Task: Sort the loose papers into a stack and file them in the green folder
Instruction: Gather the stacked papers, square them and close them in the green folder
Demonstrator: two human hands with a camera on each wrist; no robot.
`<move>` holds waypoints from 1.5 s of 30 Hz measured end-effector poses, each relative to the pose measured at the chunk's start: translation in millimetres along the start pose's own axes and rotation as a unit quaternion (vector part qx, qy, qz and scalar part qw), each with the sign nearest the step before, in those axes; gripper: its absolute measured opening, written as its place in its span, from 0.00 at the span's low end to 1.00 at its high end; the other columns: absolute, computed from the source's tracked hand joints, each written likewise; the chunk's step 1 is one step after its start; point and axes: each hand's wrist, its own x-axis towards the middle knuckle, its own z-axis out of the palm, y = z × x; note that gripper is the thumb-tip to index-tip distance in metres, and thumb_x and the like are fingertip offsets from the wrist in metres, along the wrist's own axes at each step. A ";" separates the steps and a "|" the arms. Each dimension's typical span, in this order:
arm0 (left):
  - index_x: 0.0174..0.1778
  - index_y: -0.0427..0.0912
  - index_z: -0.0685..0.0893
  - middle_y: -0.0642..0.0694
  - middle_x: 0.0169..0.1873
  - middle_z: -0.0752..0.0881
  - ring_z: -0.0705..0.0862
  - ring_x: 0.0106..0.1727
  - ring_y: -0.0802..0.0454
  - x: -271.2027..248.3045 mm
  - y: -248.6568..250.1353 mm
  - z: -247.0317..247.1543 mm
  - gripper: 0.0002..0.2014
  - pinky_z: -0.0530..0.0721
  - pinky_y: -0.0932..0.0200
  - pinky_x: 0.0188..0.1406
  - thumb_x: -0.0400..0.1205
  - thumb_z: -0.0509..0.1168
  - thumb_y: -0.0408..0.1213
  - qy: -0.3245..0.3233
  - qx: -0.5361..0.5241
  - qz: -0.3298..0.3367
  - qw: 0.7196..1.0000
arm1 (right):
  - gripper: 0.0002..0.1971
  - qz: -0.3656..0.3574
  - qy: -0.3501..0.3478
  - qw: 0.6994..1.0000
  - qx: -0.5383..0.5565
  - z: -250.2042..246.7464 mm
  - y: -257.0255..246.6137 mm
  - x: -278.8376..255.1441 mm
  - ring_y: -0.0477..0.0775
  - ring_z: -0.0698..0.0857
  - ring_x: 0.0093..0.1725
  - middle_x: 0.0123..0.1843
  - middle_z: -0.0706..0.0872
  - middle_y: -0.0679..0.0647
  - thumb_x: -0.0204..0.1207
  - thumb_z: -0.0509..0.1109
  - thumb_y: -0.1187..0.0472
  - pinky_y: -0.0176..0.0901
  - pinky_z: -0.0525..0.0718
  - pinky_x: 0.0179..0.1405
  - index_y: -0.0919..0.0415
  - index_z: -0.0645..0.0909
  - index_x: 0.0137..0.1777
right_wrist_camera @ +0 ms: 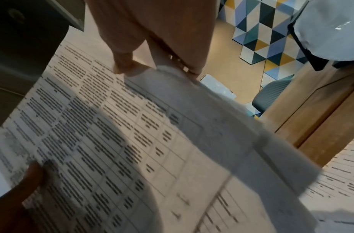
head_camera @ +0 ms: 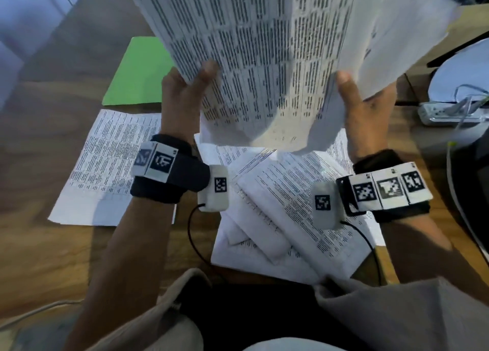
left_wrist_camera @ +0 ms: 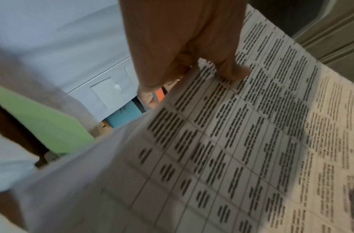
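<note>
I hold a thick bundle of printed papers upright above the desk. My left hand grips its left edge, thumb on the front sheet. My right hand grips the right edge the same way. In the left wrist view my left hand's thumb presses on the papers. The right wrist view shows my right hand's thumb on the papers. The green folder lies shut on the desk behind my left hand. Loose printed sheets lie scattered under the bundle, with one sheet to the left.
The wooden desk carries everything. At the right stand a white power strip with cables and a dark rounded object. A black cable runs from my left wrist.
</note>
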 end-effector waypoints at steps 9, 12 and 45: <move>0.45 0.37 0.78 0.54 0.34 0.89 0.88 0.37 0.65 -3.3 -3.9 4.3 0.08 0.85 0.68 0.38 0.76 0.70 0.34 0.010 -0.033 -0.016 0.999 | 0.21 -0.029 -0.037 0.999 0.025 21.4 2.6 -7.2 0.51 0.83 0.49 0.54 0.76 0.64 0.69 0.74 0.61 0.34 0.84 0.44 0.57 0.64 0.53; 0.40 0.44 0.81 0.60 0.29 0.90 0.87 0.35 0.66 -5.4 -7.7 5.8 0.07 0.84 0.68 0.38 0.80 0.64 0.27 0.063 -0.008 -0.015 0.998 | 0.14 -0.036 0.021 0.999 0.003 25.2 10.7 -9.7 0.37 0.83 0.46 0.49 0.80 0.52 0.74 0.69 0.60 0.32 0.83 0.45 0.57 0.66 0.53; 0.36 0.48 0.68 0.37 0.42 0.79 0.73 0.42 0.49 26.7 -54.2 -185.3 0.09 0.68 0.59 0.40 0.82 0.59 0.34 0.157 0.310 -0.240 0.906 | 0.04 0.226 -0.227 0.915 -0.246 173.6 72.7 -74.7 0.61 0.83 0.45 0.47 0.84 0.63 0.74 0.70 0.63 0.49 0.83 0.41 0.62 0.77 0.44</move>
